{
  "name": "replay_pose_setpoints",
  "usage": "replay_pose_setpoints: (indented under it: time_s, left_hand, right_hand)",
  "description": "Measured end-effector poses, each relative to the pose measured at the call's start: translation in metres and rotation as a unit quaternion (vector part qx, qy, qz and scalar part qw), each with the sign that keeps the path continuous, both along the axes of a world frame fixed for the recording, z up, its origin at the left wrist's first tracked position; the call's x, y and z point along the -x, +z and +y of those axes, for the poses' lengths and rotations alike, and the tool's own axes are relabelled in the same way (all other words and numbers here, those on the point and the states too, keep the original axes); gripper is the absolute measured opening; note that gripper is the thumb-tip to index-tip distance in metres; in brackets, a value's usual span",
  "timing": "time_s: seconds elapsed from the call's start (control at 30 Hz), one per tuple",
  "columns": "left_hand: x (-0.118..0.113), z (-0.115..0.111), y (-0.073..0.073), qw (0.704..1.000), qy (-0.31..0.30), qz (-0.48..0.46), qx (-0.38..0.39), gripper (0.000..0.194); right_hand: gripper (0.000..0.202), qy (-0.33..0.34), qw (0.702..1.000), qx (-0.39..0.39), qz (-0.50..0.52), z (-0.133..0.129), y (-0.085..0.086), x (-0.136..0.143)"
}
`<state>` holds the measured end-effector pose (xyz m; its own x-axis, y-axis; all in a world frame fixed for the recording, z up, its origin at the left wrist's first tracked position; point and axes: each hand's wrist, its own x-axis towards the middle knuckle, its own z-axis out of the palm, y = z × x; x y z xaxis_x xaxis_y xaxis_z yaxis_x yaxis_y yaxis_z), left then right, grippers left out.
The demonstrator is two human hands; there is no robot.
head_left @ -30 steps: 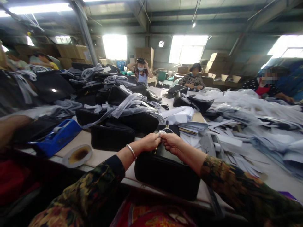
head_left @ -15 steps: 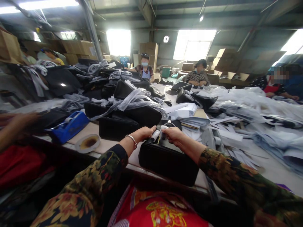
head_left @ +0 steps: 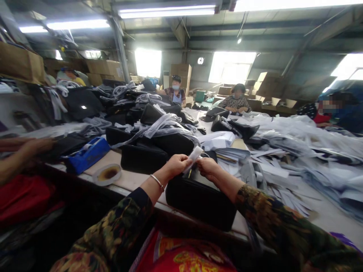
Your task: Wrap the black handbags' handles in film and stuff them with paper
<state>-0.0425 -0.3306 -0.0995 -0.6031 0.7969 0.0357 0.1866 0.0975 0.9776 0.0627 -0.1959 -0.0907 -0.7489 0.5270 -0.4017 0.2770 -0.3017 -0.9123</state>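
Both hands are up over the black bag (head_left: 198, 200), which sits at the near edge of the table (head_left: 133, 179) right in front of the person. The left hand (head_left: 177, 165) is pinched shut on the lower end of a small white strip (head_left: 193, 156), and the right hand (head_left: 208, 167) is closed too, fingertips meeting the strip from the other side, so the strip is held between the two hands just above the bag's top. The strip looks thin and floppy, paper or tissue by its fold, so it should weigh next to nothing, tear easily and crumple under a hard squeeze; a light fingertip pinch near its ends looks like the right hold. The bag looks firmer, a boxy shell with a smooth, maybe slick face, and probably best taken by its top edge or sides rather than by the flat front. What hardware sits under the hands is hidden. To the left lie a blue tape dispenser (head_left: 86, 154) and a round dish (head_left: 107, 173), well apart from the bag, and another person's hand (head_left: 35, 145) hovers farther left. More black bags (head_left: 143, 158) are stacked just behind.
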Motion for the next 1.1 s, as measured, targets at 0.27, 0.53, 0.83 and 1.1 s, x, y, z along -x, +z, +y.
replay_pose_setpoints:
  time_s: [0.27, 0.53, 0.83, 1.1]
  left_hand:
    - [0.001, 0.007, -0.008, 0.999, -0.005, 0.03, 0.016, 0.046]
    - [0.009, 0.013, 0.0, 0.991, -0.104, -0.004, 0.079, 0.036]
    - [0.015, 0.026, 0.014, 0.977, -0.096, 0.047, 0.187, 0.037]
    - [0.04, 0.039, 0.044, 0.947, -0.181, -0.106, 0.242, 0.042]
  right_hand:
    - [0.023, -0.01, 0.999, 0.03, 0.036, -0.006, -0.007, 0.007]
    - [0.012, 0.041, 0.991, 0.085, 0.09, 0.006, -0.018, 0.004]
    - [0.039, -0.011, 0.987, 0.138, 0.082, 0.012, -0.036, 0.001]
    - [0.032, -0.056, 0.956, 0.27, 0.095, 0.002, -0.02, 0.006]
